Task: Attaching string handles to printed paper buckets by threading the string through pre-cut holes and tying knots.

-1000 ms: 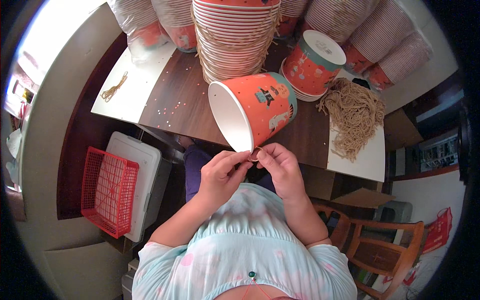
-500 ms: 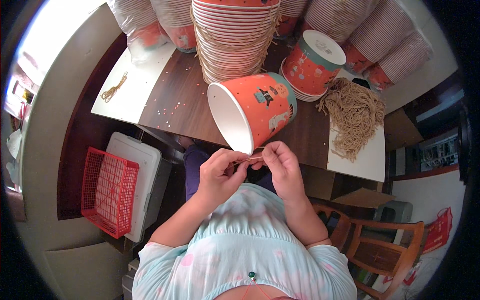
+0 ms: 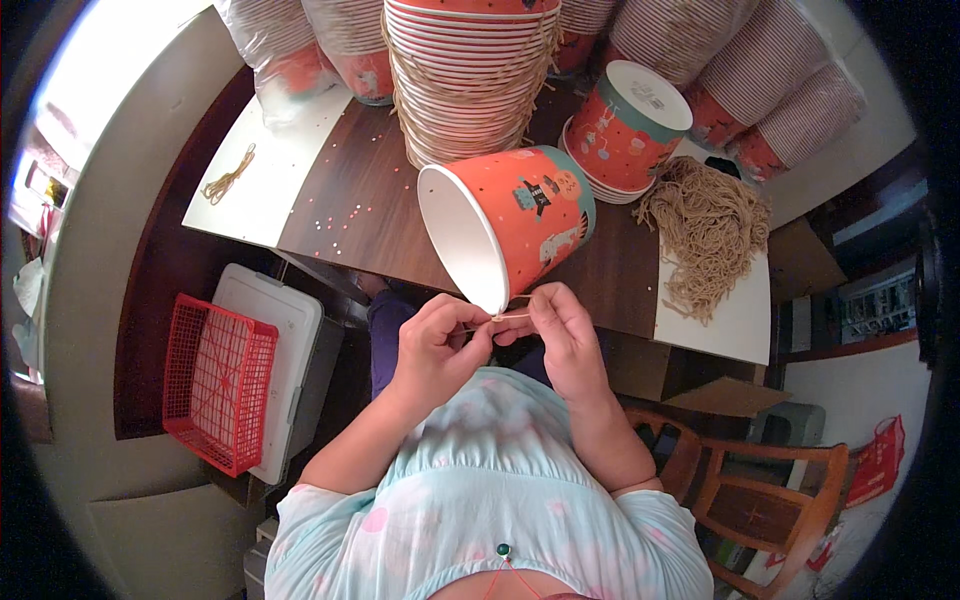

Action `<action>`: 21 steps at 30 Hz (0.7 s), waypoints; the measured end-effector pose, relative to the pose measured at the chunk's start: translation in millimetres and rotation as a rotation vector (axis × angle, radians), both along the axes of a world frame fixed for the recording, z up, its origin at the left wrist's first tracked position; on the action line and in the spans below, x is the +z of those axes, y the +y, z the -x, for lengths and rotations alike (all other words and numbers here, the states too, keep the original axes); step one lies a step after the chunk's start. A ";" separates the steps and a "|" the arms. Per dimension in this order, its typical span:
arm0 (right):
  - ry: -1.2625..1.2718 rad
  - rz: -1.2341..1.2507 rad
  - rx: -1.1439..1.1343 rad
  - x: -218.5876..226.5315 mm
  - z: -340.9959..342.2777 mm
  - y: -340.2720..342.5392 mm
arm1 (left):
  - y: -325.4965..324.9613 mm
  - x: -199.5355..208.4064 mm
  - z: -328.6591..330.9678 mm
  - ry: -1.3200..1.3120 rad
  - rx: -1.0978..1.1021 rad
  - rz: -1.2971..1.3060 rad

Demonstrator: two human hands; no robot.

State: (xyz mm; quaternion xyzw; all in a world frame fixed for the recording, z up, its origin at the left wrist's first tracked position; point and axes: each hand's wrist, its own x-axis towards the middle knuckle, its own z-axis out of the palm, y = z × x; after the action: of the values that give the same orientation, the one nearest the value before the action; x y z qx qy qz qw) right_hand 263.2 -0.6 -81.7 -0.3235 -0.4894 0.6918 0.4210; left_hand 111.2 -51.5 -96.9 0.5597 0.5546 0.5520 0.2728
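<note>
An orange paper bucket (image 3: 535, 215) with cartoon figures lies on its side at the table's front edge, its white mouth turned to the left and toward me. Just below its rim, my left hand (image 3: 440, 338) pinches a thin tan cord (image 3: 514, 316). My right hand (image 3: 563, 330) grips the same cord a little to the right, fingers closed. Between the hands the cord sits against the bucket's rim; whether it passes through a hole there is too small to tell.
A tall bucket stack (image 3: 470, 80) draped with cords stands behind. Right of it are upside-down buckets (image 3: 625, 130) and a heap of tan cords (image 3: 705, 230). A few cords (image 3: 230, 177) lie at left. A red basket (image 3: 220, 385) and wooden chair (image 3: 770, 500) flank me.
The bucket has shifted very slightly to the right. Both hands stay at its rim, with only small finger movements on the cord.
</note>
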 end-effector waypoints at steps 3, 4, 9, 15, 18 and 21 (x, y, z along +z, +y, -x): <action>-0.046 -0.047 -0.009 -4.2 -1.6 1.5 | -0.1 0.5 -0.6 -0.019 -0.002 0.010; -0.047 -0.047 -0.008 -2.7 -2.2 0.5 | -0.4 1.1 -0.4 -0.027 -0.002 0.015; -0.787 -0.840 -0.317 22.6 -9.6 -3.5 | -2.5 6.9 1.2 0.007 0.012 0.026; -0.798 -1.242 -0.175 14.4 -7.6 8.3 | -2.1 7.5 0.6 0.028 -0.008 -0.011; -0.770 -1.259 -0.140 12.9 -4.2 9.3 | -2.1 9.8 0.0 0.002 -0.023 -0.010; -0.738 -1.261 -0.134 13.6 -1.0 8.5 | -0.9 9.8 1.8 0.085 -0.043 -0.092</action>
State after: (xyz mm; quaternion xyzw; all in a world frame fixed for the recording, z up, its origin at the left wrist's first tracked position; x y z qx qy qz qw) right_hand 264.1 7.9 -68.1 -0.2608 -0.8837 0.0975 0.3762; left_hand 109.4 -52.4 -87.1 0.6064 0.5274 0.5469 0.2349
